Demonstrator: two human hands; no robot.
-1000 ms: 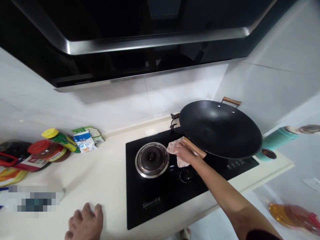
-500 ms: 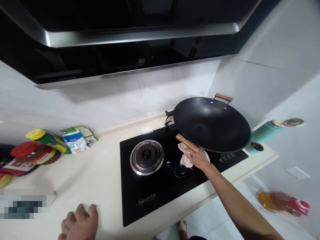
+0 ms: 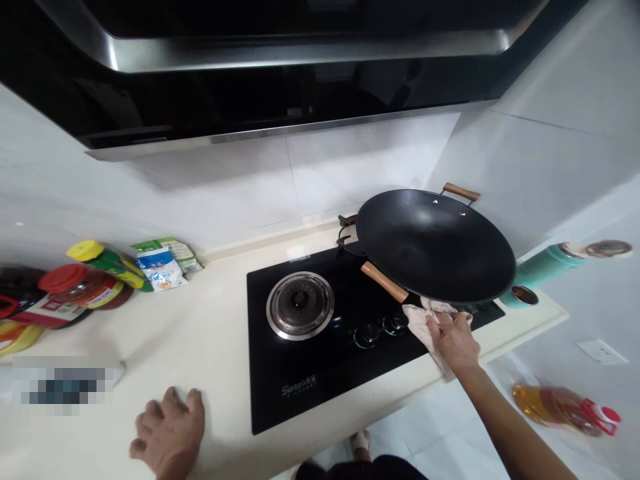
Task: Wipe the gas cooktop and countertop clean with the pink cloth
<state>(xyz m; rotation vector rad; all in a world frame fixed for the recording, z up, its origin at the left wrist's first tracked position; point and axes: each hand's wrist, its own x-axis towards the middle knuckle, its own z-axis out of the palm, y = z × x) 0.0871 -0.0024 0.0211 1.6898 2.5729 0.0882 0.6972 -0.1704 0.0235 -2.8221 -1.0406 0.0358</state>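
Observation:
My right hand is closed on a pale pink cloth, pressed to the front right of the black glass gas stove. Just above the hand is the near rim of a large black wok, which sits over the right burner with its wooden handle toward me. Two control knobs show to the left of the cloth. My left hand rests on the cream countertop left of the stove, fingers apart and slightly bent, holding nothing.
A range hood hangs low over the stove. Sauce bottles and a red-lidded jar stand at left beside seasoning packets. A green flask and its cup are at right. An oil bottle stands on the floor.
My right hand has slid the cloth to the right along the stove's front, from under the wooden handle, uncovering a second knob. My left hand stays on the counter. The view has shifted slightly.

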